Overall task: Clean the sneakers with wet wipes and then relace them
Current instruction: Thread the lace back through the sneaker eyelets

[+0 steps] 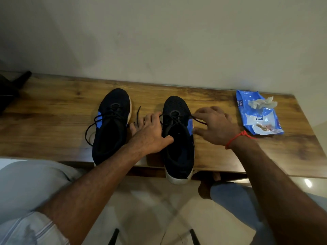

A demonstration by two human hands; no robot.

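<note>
Head view, the only one I have. Two black-and-blue sneakers sit toes-to-wall on a wooden bench (53, 110). The left sneaker (111, 124) has laces threaded, with loose ends trailing off its left side and between the shoes. The right sneaker (178, 137) overhangs the bench's front edge at the heel; white sole visible there.

Left hand (150, 133) rests on the right sneaker's inner side, thumb on the collar, fingers spread and fairly straight. It's bracing, not gripping. Right hand (214, 126) is at the outer side, fingertips curled at a black lace end (198, 120) that runs off the eyelets. Looks like a pinch on the lace, but motion blur leaves me unsure.

Wet wipes pack (260, 115), blue, lies well to the right near the wall, with a crumpled used wipe (261, 103) on top. My read: wiping is done, lacing is under way on the right shoe.

To do this step well:
- keep the left hand pinning the shoe so it doesn't slide off the edge
- pull the lace out and up, even tension on both ends
- check the crossings lie flat before tightening
- push the shoe further onto the bench; the heel overhang is a tip risk
</note>
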